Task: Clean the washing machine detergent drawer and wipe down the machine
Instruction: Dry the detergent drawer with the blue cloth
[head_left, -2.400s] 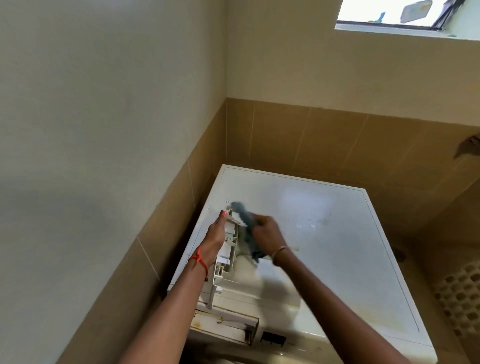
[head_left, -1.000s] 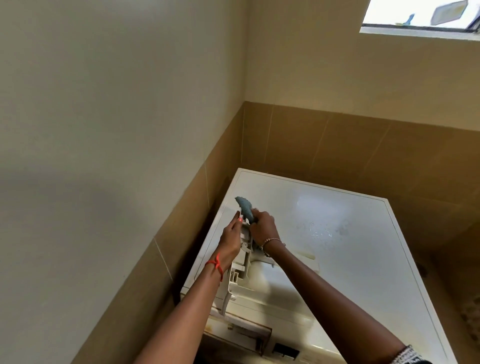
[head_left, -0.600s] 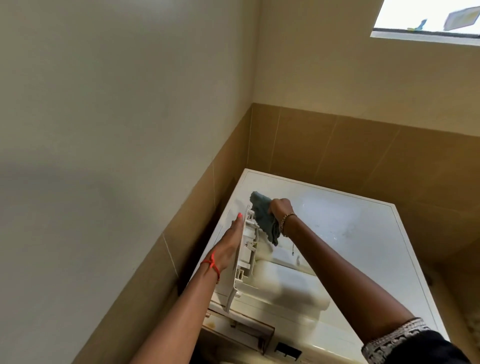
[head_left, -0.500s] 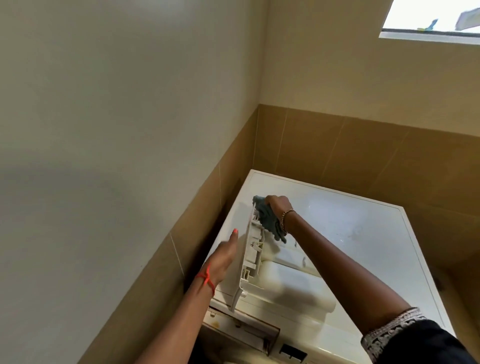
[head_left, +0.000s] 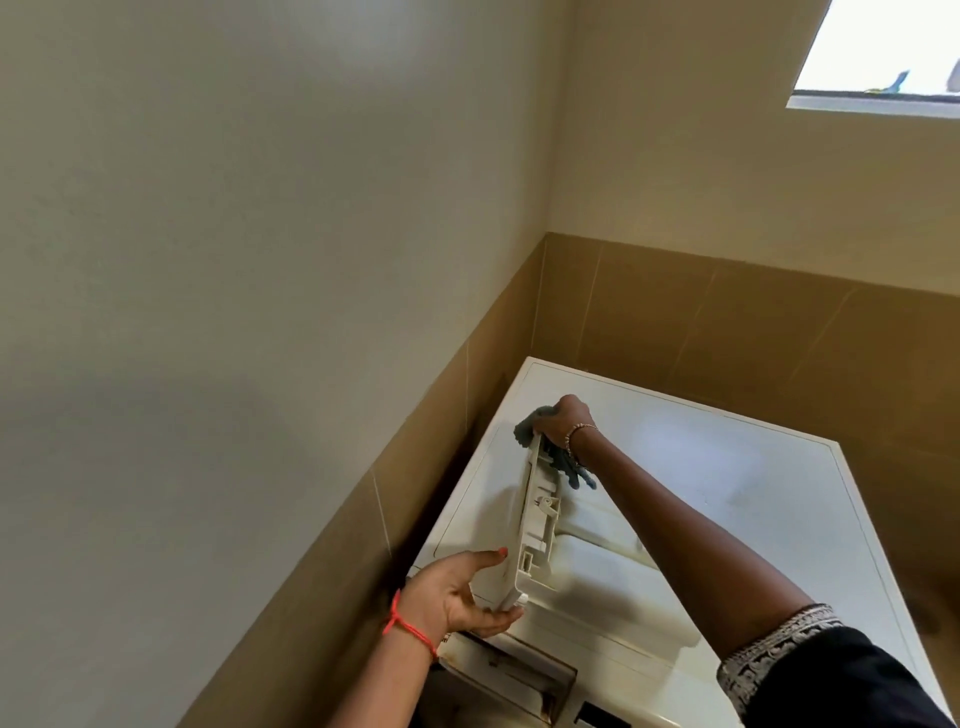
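Atop washing machine (head_left: 727, 493), detergent drawer (head_left: 535, 519) stands on edge, lengthwise away.

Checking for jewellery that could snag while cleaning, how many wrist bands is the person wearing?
2: a red thread on the left wrist by the drawer's lower end, and a beaded bracelet on the right wrist beside the blue cloth.

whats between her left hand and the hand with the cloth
In the head view, the white plastic detergent drawer spans from the left hand at its near end to the right hand, which grips a grey-blue cloth.
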